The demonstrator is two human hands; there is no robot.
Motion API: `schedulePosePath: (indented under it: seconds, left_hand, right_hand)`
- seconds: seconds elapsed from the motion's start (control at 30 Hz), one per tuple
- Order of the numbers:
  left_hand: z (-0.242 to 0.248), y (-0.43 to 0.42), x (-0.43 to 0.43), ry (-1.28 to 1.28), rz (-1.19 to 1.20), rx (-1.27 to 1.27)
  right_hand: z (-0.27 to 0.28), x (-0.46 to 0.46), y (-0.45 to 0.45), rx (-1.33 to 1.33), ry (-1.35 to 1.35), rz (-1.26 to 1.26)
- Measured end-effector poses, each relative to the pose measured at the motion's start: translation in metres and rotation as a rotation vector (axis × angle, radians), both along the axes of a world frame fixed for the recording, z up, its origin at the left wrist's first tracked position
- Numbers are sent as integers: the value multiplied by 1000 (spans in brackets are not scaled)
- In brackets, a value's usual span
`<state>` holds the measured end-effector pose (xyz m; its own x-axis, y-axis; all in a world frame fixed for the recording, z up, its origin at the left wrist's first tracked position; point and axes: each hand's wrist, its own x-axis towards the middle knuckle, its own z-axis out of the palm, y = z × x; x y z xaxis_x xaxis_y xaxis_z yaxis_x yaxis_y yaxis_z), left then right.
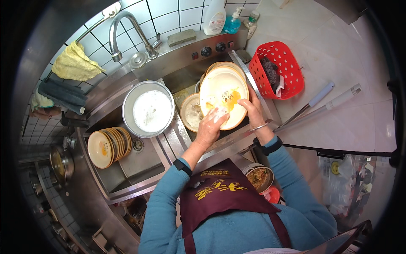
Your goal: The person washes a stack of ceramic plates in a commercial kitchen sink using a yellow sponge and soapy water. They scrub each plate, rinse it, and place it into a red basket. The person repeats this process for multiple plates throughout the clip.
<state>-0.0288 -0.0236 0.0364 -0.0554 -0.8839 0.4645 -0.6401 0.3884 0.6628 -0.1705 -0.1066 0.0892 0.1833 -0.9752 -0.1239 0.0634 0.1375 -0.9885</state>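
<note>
A cream plate (219, 79) with a brown rim and an orange flower pattern is tilted over the right sink basin. My right hand (254, 109) grips its right edge, thumb on the face. The fingers of my left hand (212, 126) press on the plate's lower face. Something whitish, foam or a cloth, shows at those fingertips; I cannot tell which. More plate rims (233, 65) show behind this plate. Below and left of it, partly hidden, sits a round dish (190, 109) holding cloudy liquid.
A metal basin (126, 119) of foamy water straddles the sink divider. Several matching plates (101, 149) lean stacked in the left sink (142, 168). A faucet (115, 54) arches above. Right of the sink stand a red perforated basket (293, 76) and two long handles (320, 95). Bottles (215, 19) line the back ledge.
</note>
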Motion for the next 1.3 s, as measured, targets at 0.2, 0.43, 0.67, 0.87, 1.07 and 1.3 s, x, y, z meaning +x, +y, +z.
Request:
schedulePosePath:
  seconds: [0.2, 0.43, 0.67, 0.87, 1.07, 1.3]
  left_hand:
    - [4, 0, -7, 409, 42, 115]
    - [-10, -12, 63, -422, -31, 128]
    - [-27, -29, 131, -346, 423, 54]
    - [-70, -17, 212, 61, 681, 628]
    - [-84, -6, 242, -449, 561, 950]
    - [-21, 6, 214, 335, 664, 565]
  right_hand:
    - [-14, 29, 13, -33, 19, -155]
    - [17, -12, -19, -90, 180, 217]
    - [24, -2, -23, 62, 141, 143]
    - [-4, -3, -16, 133, 122, 84]
    - [-21, 15, -1, 333, 83, 84]
    - [-28, 23, 5, 439, 14, 78]
